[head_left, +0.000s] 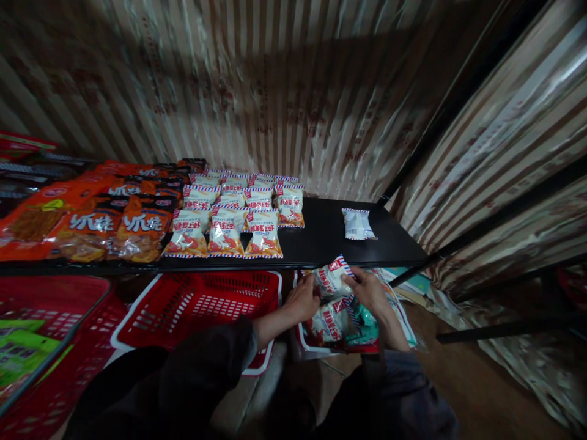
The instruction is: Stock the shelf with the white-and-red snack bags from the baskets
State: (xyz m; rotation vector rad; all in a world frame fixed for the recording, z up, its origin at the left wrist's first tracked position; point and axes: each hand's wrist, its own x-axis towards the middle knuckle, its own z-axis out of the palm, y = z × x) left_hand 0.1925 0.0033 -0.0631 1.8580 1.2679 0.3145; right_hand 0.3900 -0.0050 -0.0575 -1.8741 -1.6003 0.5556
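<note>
Over a red basket with a white rim [316,350], my right hand [368,293] pinches the right side of a white-and-orange snack bag [331,279]. My left hand [303,299], fingers curled, is at the same bag's left side. Below it in the basket lie another such snack bag [331,321] and green packets [364,327]. On the black shelf [316,238] beyond, rows of matching snack bags [263,234] stand at the left. One bag [358,224] lies back side up near the shelf's right end.
Orange-and-black snack packets [142,227] fill the shelf's left part. A second red basket [197,305] stands below the shelf, left of my hands. Farther left, another red basket [92,342] holds green packets [22,354]. Black metal bars [440,250] slant at the right.
</note>
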